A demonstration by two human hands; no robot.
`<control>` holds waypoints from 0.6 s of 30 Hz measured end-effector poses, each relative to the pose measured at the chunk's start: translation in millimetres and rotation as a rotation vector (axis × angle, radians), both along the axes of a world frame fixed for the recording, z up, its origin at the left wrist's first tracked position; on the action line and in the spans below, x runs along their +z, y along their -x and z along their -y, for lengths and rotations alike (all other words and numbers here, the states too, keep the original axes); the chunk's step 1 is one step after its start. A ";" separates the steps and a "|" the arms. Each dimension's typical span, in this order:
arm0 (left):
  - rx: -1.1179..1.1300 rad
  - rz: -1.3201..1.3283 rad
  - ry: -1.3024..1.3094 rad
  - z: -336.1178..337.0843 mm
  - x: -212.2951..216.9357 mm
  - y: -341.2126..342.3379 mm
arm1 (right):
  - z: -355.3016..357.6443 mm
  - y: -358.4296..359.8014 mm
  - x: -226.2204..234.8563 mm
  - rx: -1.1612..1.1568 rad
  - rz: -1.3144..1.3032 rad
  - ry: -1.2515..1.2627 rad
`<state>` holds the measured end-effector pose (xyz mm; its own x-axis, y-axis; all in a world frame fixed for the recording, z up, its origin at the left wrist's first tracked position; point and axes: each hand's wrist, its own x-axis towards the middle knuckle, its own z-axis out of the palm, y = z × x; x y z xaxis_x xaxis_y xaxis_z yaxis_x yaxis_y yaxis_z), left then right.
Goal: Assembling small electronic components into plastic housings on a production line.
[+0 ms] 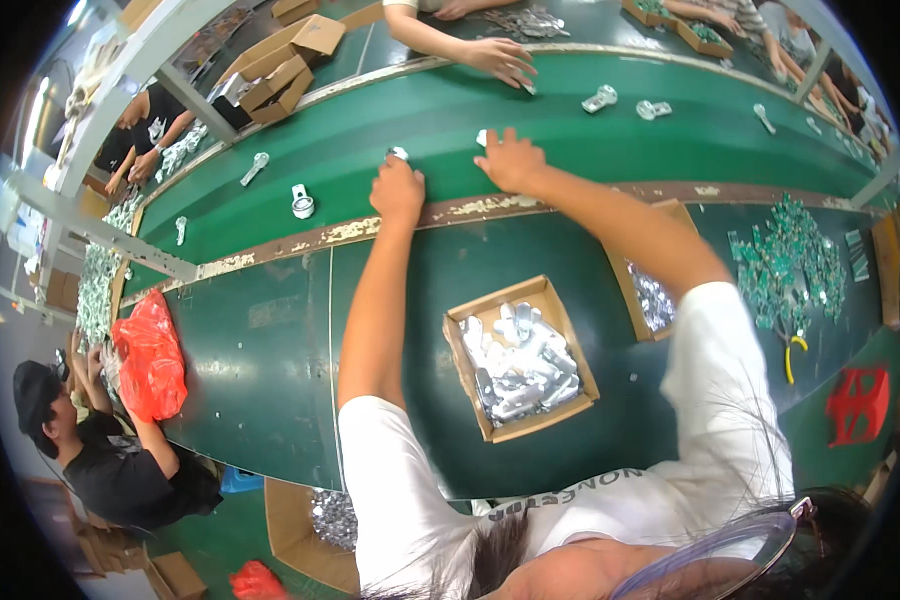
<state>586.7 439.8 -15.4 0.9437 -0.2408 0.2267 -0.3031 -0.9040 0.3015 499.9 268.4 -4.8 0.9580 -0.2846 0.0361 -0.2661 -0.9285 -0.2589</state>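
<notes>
Both my arms reach across to the green conveyor belt (pixel 345 150). My left hand (pixel 398 192) is closed, and a small silver-and-white part (pixel 398 153) shows past its fingertips just above the belt. To its right, my right hand (pixel 512 162) has bent fingers around the edge of another small white part (pixel 483 137); most of that part is hidden. In front of me a cardboard box (pixel 454 372) on the table is filled with shiny silver casings (pixel 520 365).
Several silver round-ended pieces lie along the belt, one (pixel 303 203) left of my hands. Across it a co-worker's hand (pixel 498 62) reaches in. A second box (pixel 682 215) sits under my right arm, beside green circuit boards (pixel 792 260) and yellow-handled pliers (pixel 792 358). A red bag (pixel 152 355) lies left.
</notes>
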 end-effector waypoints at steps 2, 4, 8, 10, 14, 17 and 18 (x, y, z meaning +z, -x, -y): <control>0.048 -0.013 0.032 -16.3 4.8 2.1 | -26.1 -12.7 -0.1 0.117 0.034 0.013; -0.217 0.127 0.159 -55.3 8.6 12.7 | -44.3 4.4 9.5 0.318 0.021 -0.032; -0.412 0.205 0.051 -149.5 44.0 144.4 | -40.7 109.4 38.7 0.527 0.014 0.142; -0.384 0.000 -0.014 -171.5 24.4 183.1 | -28.0 142.8 45.9 0.469 -0.058 0.310; -0.339 -0.037 0.016 -191.3 36.4 198.9 | -23.0 141.7 70.5 0.372 0.133 0.338; -0.310 0.172 0.163 -164.6 37.0 112.6 | -37.1 157.2 79.5 0.477 0.278 0.174; -0.372 0.403 0.212 -159.6 28.6 70.8 | -51.3 167.0 82.4 0.528 0.283 0.066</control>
<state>516.0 599.4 13.2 0.6338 -0.4497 0.6293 -0.7169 -0.6470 0.2597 333.0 319.7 77.6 0.9199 0.2382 0.3114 0.3058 -0.9330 -0.1897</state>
